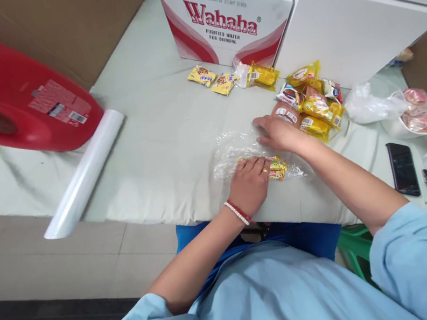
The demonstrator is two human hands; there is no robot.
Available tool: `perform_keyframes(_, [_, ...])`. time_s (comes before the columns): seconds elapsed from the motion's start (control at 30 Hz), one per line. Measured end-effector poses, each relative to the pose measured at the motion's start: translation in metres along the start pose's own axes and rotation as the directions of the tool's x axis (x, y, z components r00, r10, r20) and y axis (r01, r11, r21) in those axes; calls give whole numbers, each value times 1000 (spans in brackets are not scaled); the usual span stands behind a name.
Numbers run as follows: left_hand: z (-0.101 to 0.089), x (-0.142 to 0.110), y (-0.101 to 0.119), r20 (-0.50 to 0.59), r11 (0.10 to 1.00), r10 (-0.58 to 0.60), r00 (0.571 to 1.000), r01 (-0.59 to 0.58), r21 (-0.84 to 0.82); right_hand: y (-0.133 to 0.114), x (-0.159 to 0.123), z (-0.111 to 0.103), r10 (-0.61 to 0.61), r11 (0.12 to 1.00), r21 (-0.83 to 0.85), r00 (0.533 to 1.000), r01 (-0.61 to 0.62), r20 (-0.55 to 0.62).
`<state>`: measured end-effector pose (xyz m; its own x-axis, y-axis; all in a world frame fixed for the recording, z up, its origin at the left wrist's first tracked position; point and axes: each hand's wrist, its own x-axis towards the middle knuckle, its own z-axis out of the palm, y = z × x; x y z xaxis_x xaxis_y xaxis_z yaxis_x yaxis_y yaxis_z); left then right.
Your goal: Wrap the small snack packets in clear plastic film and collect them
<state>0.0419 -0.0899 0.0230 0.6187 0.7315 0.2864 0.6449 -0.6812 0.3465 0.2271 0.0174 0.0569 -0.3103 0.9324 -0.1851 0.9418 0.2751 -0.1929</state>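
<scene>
Covering yellow packets [277,168] on unclosed clear film [225,153] with left hand [249,184], grip impossible to tell, and touching film with open right hand [281,132] near loose snacks [318,106].

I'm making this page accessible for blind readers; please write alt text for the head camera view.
A person's left hand covers part of a yellow packet on clear plastic, the right hand at its far edge beside a pile of wrapped snacks. On the cloth-covered table are a white roll and red jug at left, a Wahaha water box behind.
</scene>
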Motion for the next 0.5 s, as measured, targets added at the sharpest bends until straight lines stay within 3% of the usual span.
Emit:
perform_keyframes(0.13, [8,0,-5,33,1000,1,999,-2,23,-6,17,0,126,991,35,982,-132,139])
perform_keyframes(0.23, [5,-1,-7,31,1000,2,1000,-3,21,-2,19,-12,99,976,169,973,-135,208])
perform_keyframes(0.37, [5,-1,-7,29,1000,2,1000,-3,14,-2,-4,-27,-100,958,275,993,77,70])
perform_keyframes(0.5, [9,-2,-10,24,1000,-7,1000,7,-15,-13,-53,-13,-342,901,223,926,371,-161])
